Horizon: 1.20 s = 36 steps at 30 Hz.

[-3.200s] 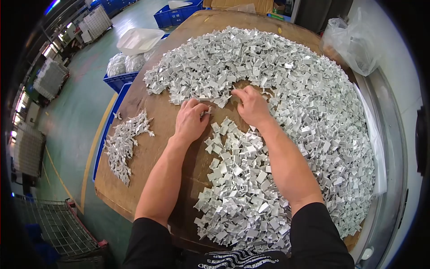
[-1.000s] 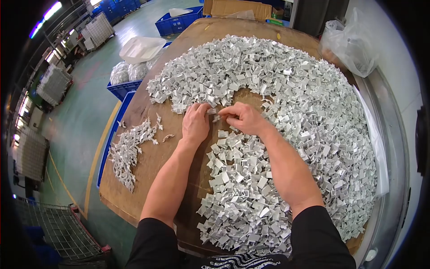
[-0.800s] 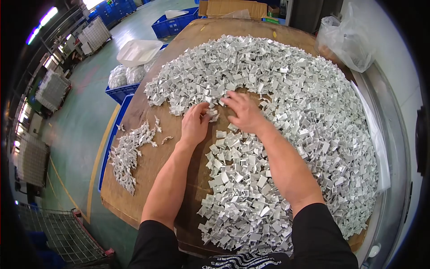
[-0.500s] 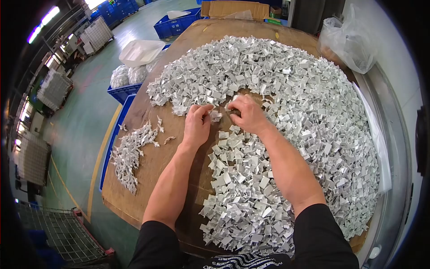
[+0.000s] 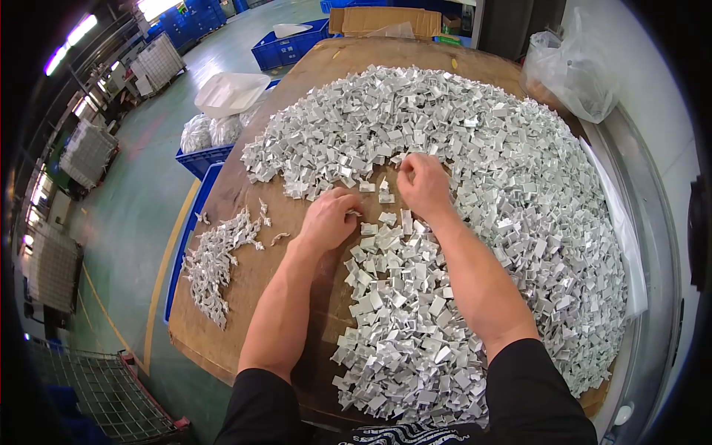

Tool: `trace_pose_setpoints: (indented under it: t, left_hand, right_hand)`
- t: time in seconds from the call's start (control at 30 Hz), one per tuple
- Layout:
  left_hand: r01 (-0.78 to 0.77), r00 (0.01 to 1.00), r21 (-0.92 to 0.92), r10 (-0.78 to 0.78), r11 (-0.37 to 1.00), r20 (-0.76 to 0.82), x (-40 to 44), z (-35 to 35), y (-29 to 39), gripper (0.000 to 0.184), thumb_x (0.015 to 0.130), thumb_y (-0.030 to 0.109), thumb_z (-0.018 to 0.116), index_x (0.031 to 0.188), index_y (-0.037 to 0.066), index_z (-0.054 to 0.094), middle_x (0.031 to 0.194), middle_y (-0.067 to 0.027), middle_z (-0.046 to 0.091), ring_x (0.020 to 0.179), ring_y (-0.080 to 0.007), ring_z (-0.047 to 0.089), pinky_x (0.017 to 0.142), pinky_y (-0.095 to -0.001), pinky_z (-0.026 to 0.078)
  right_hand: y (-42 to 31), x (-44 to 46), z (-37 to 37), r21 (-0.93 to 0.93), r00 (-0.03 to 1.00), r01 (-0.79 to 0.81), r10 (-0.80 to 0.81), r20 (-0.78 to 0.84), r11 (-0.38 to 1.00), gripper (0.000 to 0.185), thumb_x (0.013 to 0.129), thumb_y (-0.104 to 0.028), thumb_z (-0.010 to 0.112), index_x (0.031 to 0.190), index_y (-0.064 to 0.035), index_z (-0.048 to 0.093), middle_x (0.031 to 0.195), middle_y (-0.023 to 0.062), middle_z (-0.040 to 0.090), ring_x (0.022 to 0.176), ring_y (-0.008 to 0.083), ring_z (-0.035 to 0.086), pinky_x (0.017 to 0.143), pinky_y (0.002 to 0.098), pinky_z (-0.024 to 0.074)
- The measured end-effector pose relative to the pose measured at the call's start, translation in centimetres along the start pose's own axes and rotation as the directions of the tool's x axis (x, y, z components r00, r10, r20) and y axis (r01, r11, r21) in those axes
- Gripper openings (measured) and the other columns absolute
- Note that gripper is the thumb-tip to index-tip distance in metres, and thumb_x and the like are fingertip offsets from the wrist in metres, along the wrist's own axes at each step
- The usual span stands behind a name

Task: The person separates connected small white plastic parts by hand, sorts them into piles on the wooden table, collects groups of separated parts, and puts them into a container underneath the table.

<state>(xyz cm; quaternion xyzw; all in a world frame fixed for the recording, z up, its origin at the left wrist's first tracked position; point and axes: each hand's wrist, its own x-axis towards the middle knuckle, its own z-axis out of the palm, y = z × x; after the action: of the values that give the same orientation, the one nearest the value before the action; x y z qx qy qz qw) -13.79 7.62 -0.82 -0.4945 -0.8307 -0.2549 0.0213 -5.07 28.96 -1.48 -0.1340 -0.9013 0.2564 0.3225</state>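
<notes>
Small silvery angled metal pieces form a large pile (image 5: 534, 208) that curves across the far and right side of a wooden table (image 5: 274, 267). A nearer heap (image 5: 408, 311) of the same pieces lies between my forearms. My left hand (image 5: 328, 220) is closed low over bare wood, with a small pale sliver at its fingertips. My right hand (image 5: 424, 185) is curled at the inner edge of the far pile; its fingertips are mostly hidden, and I cannot make out what they hold. A few loose pieces (image 5: 386, 194) lie between my hands.
Thin, twisted silvery scraps (image 5: 219, 259) lie in a separate heap at the table's left. Blue crates (image 5: 199, 159) with white bags stand past the left edge. A clear plastic bag (image 5: 575, 70) sits at the back right, and a cardboard box (image 5: 386, 21) at the far end.
My left hand has moved slightly down, away from my right. My right hand has shifted a little right and turned over. Loose pieces now show in the gap between them.
</notes>
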Motion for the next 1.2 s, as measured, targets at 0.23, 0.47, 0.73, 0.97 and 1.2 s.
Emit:
trace_pose_setpoints:
  t: [0.23,0.47,0.73,0.97,1.2]
  left_hand:
    - [0.393,0.882,0.532,-0.470,0.750,0.012,-1.0,-5.0,0.7,0.027,0.078,0.020,0.072,0.099,0.005,0.071,0.119,-0.0133,0.061,0.117,-0.0328,0.053,0.100,-0.0457,0.043]
    - [0.272,0.955,0.033,-0.266,0.962,-0.132,3.2,-1.4,1.4,0.028,0.080,0.013,0.068,0.108,0.009,0.070,0.115,-0.0134,0.058,0.109,-0.0359,0.056,0.091,-0.0461,0.047]
    - [-0.065,0.995,0.039,0.068,0.997,-0.075,6.5,4.0,0.8,0.038,0.076,0.008,0.067,0.114,0.017,0.071,0.130,-0.0165,0.053,0.113,-0.0367,0.054,0.098,-0.0442,0.045]
    - [-0.006,0.985,-0.144,-0.019,0.989,-0.170,1.5,3.2,0.4,0.029,0.076,0.004,0.066,0.104,0.009,0.072,0.134,-0.0147,0.053,0.113,-0.0314,0.057,0.095,-0.0379,0.046]
    - [0.011,0.995,-0.386,-0.047,0.922,-0.083,1.0,1.7,1.4,0.021,0.083,0.009,0.065,0.103,0.004,0.071,0.091,-0.0124,0.069,0.090,-0.0281,0.065,0.081,-0.0371,0.051]
  right_hand:
    - [1.9,0.0,2.1,0.029,0.932,0.362,-0.361,-0.018,0.932,0.017,0.077,-0.015,0.063,0.091,-0.0053,0.068,0.102,0.0108,0.070,0.096,0.0290,0.061,0.089,0.0397,0.0477]
    - [-0.1,0.0,-0.1,0.067,0.976,0.156,-0.164,0.143,0.985,0.015,0.075,-0.019,0.067,0.085,-0.0075,0.068,0.084,0.0075,0.067,0.088,0.0275,0.060,0.082,0.0390,0.0485]
    - [1.7,-0.7,2.0,-0.187,0.997,0.080,-0.082,0.000,0.979,0.051,0.080,-0.016,0.061,0.130,-0.0128,0.057,0.121,0.0129,0.060,0.117,0.0324,0.053,0.102,0.0443,0.0418]
    - [2.4,-0.1,1.3,0.120,0.999,0.031,-0.027,-0.032,0.992,0.025,0.080,-0.010,0.057,0.102,-0.0084,0.068,0.103,0.0134,0.066,0.099,0.0331,0.062,0.089,0.0422,0.0498]
    - [1.6,-0.1,0.5,-0.035,0.996,-0.002,0.005,0.091,0.999,0.014,0.079,-0.017,0.057,0.078,-0.0095,0.069,0.082,0.0125,0.069,0.082,0.0342,0.065,0.073,0.0444,0.0528]
